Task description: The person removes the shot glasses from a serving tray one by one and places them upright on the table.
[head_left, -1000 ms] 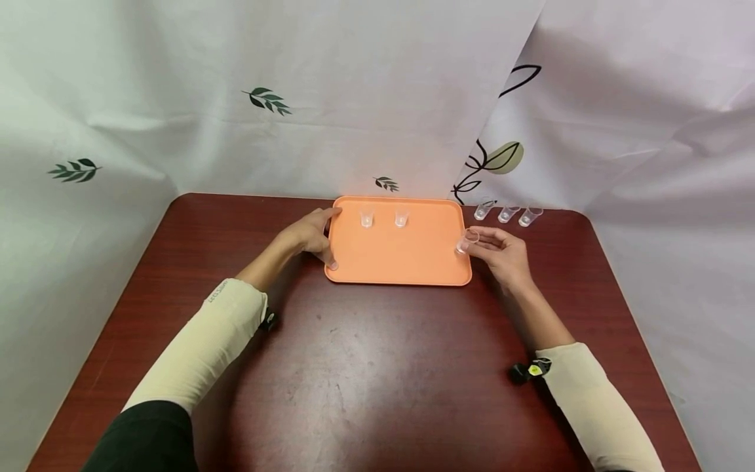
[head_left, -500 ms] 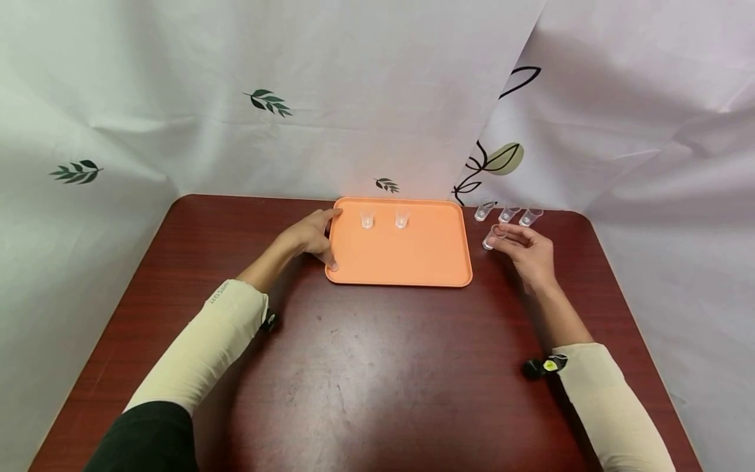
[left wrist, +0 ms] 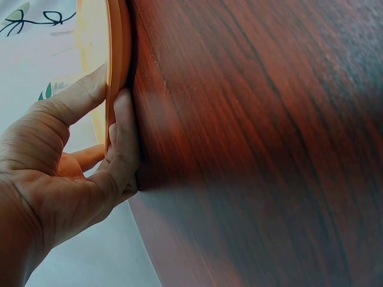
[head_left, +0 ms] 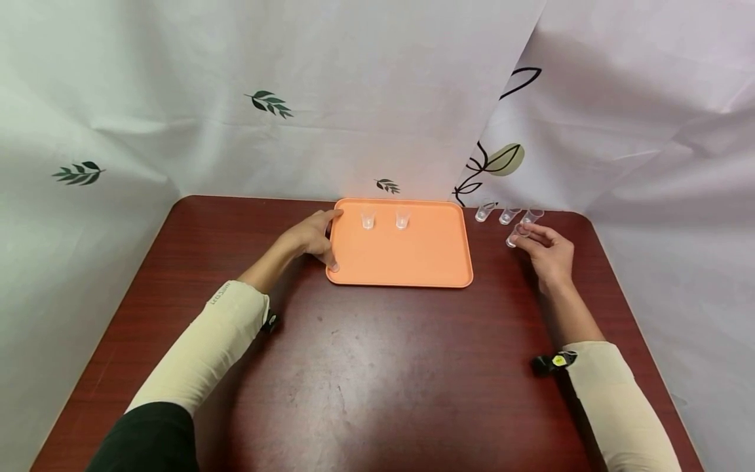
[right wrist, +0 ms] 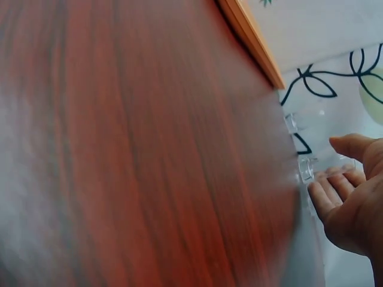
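In the head view my left hand [head_left: 312,237] grips the left edge of an orange tray [head_left: 401,269]. The left wrist view shows the thumb on the inner side of the tray's rim [left wrist: 118,54] and fingers along its outside. Two small clear cups stand upright near the back of the tray: the left cup [head_left: 368,221] and the right cup [head_left: 402,221]. Right of the tray, my right hand [head_left: 548,255] pinches another small clear cup [head_left: 513,240] between thumb and fingers. The held cup [right wrist: 306,170] also appears in the right wrist view, right at the fingertips.
Three more clear cups, namely a left cup [head_left: 483,212], a middle cup [head_left: 508,216] and a partly covered right cup [head_left: 533,215], stand in a row at the back right. The dark red wooden table [head_left: 377,367] ends behind at a white leaf-patterned curtain [head_left: 330,85].
My right hand has carried its cup from over the tray's right edge rightward, to just in front of the row of cups. My left hand stays on the tray.
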### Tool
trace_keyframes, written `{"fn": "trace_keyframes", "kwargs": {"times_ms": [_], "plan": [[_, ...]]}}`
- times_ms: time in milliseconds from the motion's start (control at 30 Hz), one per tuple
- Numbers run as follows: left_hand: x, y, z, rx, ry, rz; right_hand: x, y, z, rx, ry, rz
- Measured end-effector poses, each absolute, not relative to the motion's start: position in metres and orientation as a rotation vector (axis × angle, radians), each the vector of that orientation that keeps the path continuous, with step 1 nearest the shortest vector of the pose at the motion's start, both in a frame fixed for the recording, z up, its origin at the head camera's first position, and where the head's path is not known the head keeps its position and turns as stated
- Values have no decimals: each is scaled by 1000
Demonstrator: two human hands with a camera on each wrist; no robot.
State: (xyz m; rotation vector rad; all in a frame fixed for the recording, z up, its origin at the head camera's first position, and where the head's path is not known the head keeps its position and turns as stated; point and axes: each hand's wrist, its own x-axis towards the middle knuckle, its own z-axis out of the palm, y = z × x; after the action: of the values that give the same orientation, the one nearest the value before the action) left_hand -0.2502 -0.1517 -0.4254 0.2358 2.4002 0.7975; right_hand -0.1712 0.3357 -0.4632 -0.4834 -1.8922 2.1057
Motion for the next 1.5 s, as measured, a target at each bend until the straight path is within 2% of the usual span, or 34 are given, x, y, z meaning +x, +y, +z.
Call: {"fn": "trace_keyframes", "kwargs": {"times_ms": [733, 1500], "plan": [[-252, -152, -427, 238, 2394, 791, -177, 366, -465, -646, -1876, 1979], [-247, -152, -424, 235, 2403, 819, -151, 376, -463, -721, -1905, 2016]]}}
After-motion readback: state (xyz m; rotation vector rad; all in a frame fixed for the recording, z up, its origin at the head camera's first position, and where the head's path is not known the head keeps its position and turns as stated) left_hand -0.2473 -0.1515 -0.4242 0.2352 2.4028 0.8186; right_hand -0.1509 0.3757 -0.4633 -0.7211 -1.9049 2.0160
